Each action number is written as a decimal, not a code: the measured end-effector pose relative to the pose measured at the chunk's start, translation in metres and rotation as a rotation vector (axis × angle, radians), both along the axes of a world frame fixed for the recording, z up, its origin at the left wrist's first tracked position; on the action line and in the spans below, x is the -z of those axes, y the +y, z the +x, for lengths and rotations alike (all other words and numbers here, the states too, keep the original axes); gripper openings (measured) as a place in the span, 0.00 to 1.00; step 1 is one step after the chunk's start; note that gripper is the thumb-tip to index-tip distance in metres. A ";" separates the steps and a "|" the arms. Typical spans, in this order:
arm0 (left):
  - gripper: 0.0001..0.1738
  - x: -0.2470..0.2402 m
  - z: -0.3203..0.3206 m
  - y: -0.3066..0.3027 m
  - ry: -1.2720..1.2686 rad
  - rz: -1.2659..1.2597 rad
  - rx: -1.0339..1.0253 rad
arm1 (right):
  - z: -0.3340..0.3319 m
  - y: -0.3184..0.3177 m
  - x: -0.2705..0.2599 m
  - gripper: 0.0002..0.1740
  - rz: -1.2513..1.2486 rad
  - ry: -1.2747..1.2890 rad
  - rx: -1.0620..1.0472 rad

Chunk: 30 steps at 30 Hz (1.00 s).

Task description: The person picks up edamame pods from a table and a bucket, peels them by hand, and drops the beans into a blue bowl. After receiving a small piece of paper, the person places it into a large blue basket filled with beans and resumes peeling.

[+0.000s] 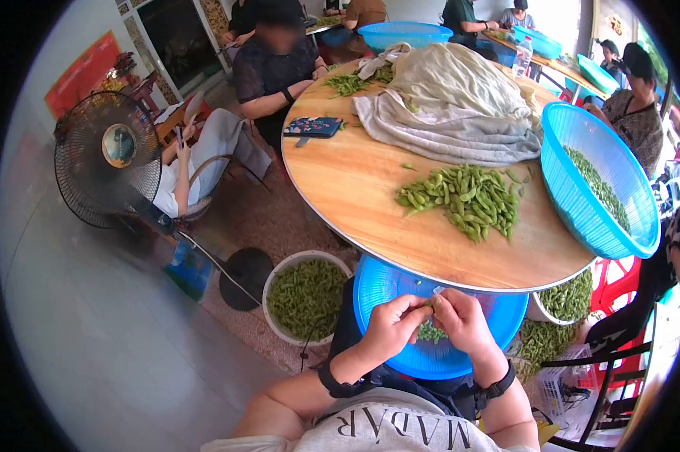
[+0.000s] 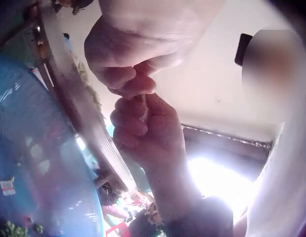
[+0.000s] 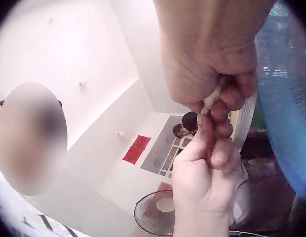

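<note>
Over a blue plastic basket (image 1: 370, 290), my left hand (image 1: 387, 330) and right hand (image 1: 465, 319) meet at the fingertips. Both pinch a small soybean pod (image 3: 211, 100), which shows as a pale strip between the fingers in the right wrist view; most of it is hidden. Shelled green beans (image 1: 430, 332) lie in the basket below the hands. Just beyond, a pile of green soybean pods (image 1: 468, 200) sits on the round wooden table (image 1: 340, 196).
Damp cloths (image 1: 453, 98) cover a heap on the table, beside a phone (image 1: 313, 126). Another blue basket (image 1: 555, 162) leans at the table's right edge. A white tub of pods (image 1: 274, 325) stands on the floor at left, near a fan (image 1: 106, 158). Several people sit around.
</note>
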<state>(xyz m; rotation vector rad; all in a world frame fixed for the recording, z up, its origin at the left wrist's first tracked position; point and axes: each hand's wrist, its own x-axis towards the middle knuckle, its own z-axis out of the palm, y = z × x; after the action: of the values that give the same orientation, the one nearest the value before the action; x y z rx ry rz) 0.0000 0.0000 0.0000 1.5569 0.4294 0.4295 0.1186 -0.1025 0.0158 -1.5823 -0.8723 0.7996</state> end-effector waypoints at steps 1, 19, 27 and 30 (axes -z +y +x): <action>0.09 0.001 0.002 0.000 -0.003 -0.135 -0.013 | -0.001 -0.001 0.004 0.12 0.023 -0.053 0.002; 0.08 0.007 -0.012 0.010 0.224 -0.106 0.212 | -0.004 -0.004 0.000 0.09 -0.015 -0.426 0.012; 0.04 0.014 -0.021 0.012 0.207 0.013 0.106 | 0.007 -0.015 0.016 0.11 -0.113 -0.445 -0.016; 0.08 0.021 -0.021 0.012 0.192 0.036 -0.006 | 0.005 -0.031 0.007 0.11 -0.202 -0.610 0.095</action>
<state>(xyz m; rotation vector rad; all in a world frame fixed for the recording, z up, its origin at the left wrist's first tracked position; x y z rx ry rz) -0.0211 0.0122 -0.0208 1.6388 0.5770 0.2940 0.1238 -0.1339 0.0087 -2.0793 -1.1588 0.3373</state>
